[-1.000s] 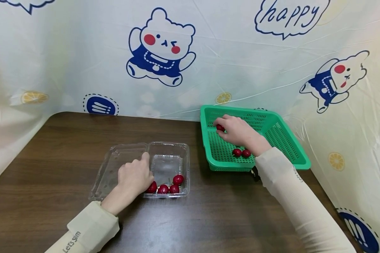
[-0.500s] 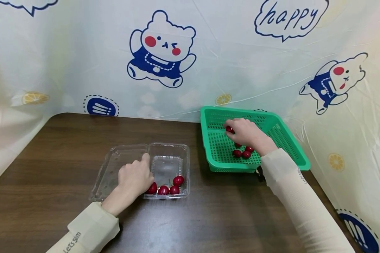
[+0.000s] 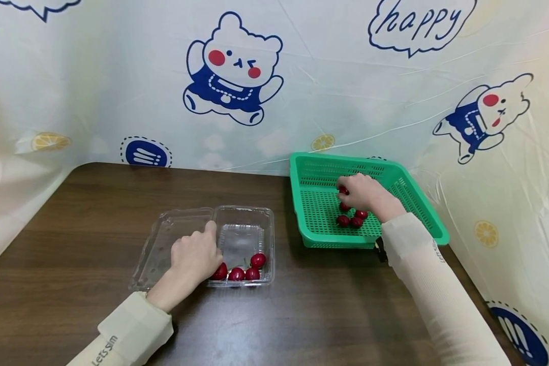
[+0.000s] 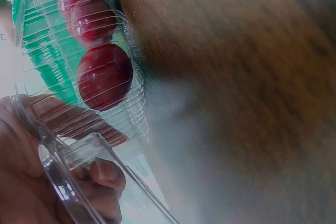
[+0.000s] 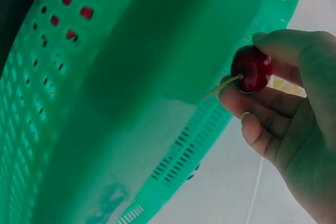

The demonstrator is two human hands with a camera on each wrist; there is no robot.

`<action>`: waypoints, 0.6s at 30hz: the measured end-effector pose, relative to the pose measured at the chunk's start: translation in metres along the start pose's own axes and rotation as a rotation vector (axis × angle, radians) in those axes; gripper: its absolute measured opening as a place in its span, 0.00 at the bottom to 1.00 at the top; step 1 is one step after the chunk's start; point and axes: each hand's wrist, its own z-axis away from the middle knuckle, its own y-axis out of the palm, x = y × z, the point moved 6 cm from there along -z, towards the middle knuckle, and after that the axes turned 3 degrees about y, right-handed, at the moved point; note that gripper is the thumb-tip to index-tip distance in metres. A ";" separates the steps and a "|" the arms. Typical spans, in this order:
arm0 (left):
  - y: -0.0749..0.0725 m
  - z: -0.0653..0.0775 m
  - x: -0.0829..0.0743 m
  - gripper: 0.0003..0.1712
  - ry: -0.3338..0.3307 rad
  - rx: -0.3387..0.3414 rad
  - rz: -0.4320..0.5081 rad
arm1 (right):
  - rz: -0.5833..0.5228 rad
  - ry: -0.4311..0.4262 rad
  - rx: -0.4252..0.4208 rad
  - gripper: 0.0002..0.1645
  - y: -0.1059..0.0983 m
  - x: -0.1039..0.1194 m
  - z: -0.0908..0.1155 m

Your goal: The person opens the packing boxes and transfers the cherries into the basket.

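Observation:
My right hand (image 3: pixel 365 193) is over the green basket (image 3: pixel 322 238), pinching a dark red cherry (image 5: pixel 251 69) between thumb and fingertips. Its short green stem (image 5: pixel 223 85) points away from the palm in the right wrist view. Several more cherries (image 3: pixel 343 220) lie on the basket floor just below that hand. At the left, a clear plastic clamshell container (image 3: pixel 269 229) lies with its lid opened out flat. My left hand (image 3: pixel 194 256) grips the container along the hinge, some fingers curled against the plastic. Several cherries (image 3: pixel 236 274) sit along the container's near wall, the leftmost partly hidden by the left hand.
Both containers stand on a dark brown wooden table (image 3: pixel 274 325), with a strip of tabletop between them. The basket's back rim is close to the printed backdrop (image 3: pixel 347 91). Beneath the left hand lies the clear lid (image 3: pixel 155 249).
My right hand has moved a little to the right across the basket with the cherry still pinched, uncovering more of the cherries below. The left hand has stayed in place.

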 end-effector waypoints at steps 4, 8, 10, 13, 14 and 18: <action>0.000 0.000 0.000 0.14 0.000 0.005 0.006 | 0.010 0.008 0.017 0.14 0.001 -0.006 0.001; 0.001 -0.001 0.001 0.14 0.000 0.007 0.006 | 0.023 0.033 0.023 0.13 0.002 -0.012 0.003; 0.001 -0.001 0.001 0.14 -0.002 0.007 0.004 | 0.030 0.046 0.032 0.14 0.004 -0.014 0.004; 0.001 -0.001 0.001 0.13 -0.005 0.009 0.003 | 0.046 0.061 0.052 0.14 0.010 -0.017 0.004; 0.001 -0.001 0.001 0.13 -0.006 0.011 0.004 | 0.052 0.066 0.061 0.14 0.012 -0.018 0.005; 0.002 -0.001 0.001 0.14 -0.006 0.011 0.004 | 0.059 0.076 0.083 0.14 0.020 -0.020 0.004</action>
